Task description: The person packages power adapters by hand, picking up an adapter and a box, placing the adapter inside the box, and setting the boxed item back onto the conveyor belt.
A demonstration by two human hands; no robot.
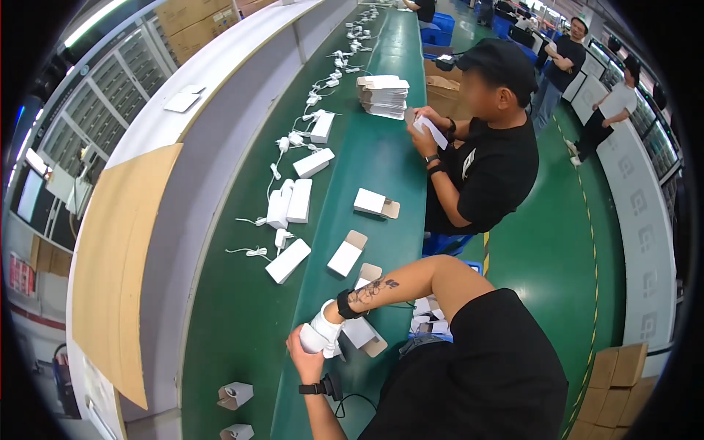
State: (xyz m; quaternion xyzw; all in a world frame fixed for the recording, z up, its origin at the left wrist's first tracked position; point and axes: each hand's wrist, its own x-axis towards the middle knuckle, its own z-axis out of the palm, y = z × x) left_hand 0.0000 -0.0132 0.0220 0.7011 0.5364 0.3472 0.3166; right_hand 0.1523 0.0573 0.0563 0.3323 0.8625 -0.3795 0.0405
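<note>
Close to my body, both hands are together over the green work surface (293, 411). My left hand (302, 353) is closed around a rounded white piece (317, 337) that looks like a power adapter, its thumb side to the left. From the right, my right hand (334, 312) grips the same piece; its fingers are mostly hidden by white. An open white box (361, 334) lies beside my right wrist, flap outward. More open boxes lie beyond it, one (347, 254) ahead and another (370, 200) farther off. A white adapter (282, 237) with coiled cord lies by a closed box (288, 261).
A row of white adapters with cords (315, 95) runs far along the left lane. Two upright open boxes (235, 395) stand near left. A co-worker (484, 147) on the right handles a white box near a stack of flat cartons (384, 95). A raised shelf (125, 279) borders the left.
</note>
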